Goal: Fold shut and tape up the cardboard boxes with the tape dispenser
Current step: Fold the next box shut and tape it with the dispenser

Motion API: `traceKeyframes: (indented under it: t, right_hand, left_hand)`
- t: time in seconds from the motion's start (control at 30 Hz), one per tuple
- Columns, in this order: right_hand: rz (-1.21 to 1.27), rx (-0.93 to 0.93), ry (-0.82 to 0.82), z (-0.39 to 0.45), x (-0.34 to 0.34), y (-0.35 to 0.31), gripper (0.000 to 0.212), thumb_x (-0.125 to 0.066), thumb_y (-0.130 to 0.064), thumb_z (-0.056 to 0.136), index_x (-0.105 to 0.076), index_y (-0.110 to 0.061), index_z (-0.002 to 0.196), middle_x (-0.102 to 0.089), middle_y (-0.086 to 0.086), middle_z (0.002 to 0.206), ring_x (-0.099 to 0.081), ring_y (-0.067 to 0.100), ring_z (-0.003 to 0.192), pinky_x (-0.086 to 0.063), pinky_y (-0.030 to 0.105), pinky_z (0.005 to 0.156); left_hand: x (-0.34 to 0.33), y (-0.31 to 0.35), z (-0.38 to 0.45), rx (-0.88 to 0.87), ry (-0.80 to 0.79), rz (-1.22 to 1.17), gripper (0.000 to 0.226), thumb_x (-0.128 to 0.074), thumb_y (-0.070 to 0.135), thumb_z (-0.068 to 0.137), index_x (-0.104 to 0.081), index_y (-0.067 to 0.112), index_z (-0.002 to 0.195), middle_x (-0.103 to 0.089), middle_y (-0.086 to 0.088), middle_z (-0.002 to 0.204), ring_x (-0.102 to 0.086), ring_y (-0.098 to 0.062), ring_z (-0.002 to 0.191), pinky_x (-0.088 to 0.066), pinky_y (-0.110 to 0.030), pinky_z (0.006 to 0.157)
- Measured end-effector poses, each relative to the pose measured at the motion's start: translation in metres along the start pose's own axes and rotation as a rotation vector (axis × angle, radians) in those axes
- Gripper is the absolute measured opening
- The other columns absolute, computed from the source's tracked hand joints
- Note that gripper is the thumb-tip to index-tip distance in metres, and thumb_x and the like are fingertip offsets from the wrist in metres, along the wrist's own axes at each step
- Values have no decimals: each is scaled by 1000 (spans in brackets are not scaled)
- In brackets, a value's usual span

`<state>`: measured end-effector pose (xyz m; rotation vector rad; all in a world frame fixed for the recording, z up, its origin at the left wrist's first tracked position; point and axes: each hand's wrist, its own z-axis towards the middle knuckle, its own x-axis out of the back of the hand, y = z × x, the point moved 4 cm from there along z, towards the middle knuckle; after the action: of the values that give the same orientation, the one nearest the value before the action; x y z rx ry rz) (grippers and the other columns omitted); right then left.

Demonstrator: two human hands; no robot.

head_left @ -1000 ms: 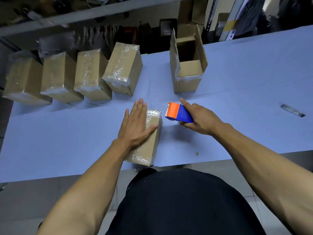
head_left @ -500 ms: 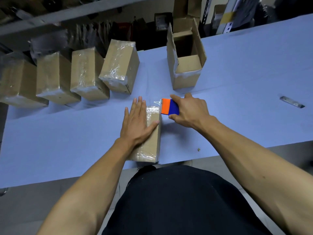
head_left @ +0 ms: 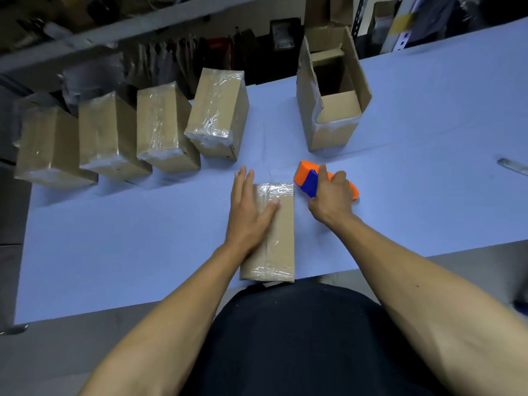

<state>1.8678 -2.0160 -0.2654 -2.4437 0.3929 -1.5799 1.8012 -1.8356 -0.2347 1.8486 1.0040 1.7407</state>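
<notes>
Metal strip [head_left: 513,166] on blue table [head_left: 143,238]

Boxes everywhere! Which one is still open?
The tall box at the back right, beyond the tape dispenser, is open: its flaps stand up. The other five are closed and shiny with tape.

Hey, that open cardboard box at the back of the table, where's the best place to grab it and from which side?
Probably from above, pinching the tall right wall of the open box. It stands upright with its flaps up and its top open, so that wall's upper edge is exposed. The near lower face carries wrinkled tape and looks a poorer grip.
</notes>
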Motion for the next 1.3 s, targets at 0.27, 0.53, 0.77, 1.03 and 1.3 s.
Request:
traceKeyframes:
  t: [0.27,0.53,0.77,1.03,1.3]
  right_hand:
    - [361,-68,180,-10,-13,-6,39,-59,-3,86,-59,-4,125,-60,21,114,-56,33,105,-30,24,74]
    - [965,-182,226,-30,-10,-37,11,-64,-17,85,-75,-14,84,-73,-1,80,-62,11,77,-53,38,80]
    - [926,-114,328,-34,10,-68,12,-75,-31,80,-78,-19,83,-75,-11,82,-68,4,81,-56,36,82]
    - [1112,182,503,-31,67,-121,25,-74,-21,86,-62,-5,70,-62,4,68,-55,7,67,-48,27,69]
    - [971,95,497,-41,35,-109,17,-67,-9,82,-57,-3,69,-61,8,74,-59,13,74,-44,17,69]
  left_hand:
    - [12,-21,14,442,198,-381,40,-70,25,88,-56,20,125,-56,4,128,-60,-10,112,-45,-20,88]
    - [19,-20,20,426,206,-339,7,-69,28,87,-73,23,88,-68,15,80,-64,-10,83,-45,-19,72]
    - [45,-22,19,417,346,-527,16,-73,25,84,-70,24,68,-69,12,71,-62,1,67,-52,-24,73]
    - [97,12,36,112,592,-649,16,-72,11,82,-63,15,70,-66,-11,83,-57,-3,70,-46,-17,72]
    - [74,-10,18,181,626,-690,16,-66,-2,78,-61,9,88,-61,-1,87,-58,0,75,-52,-21,76]
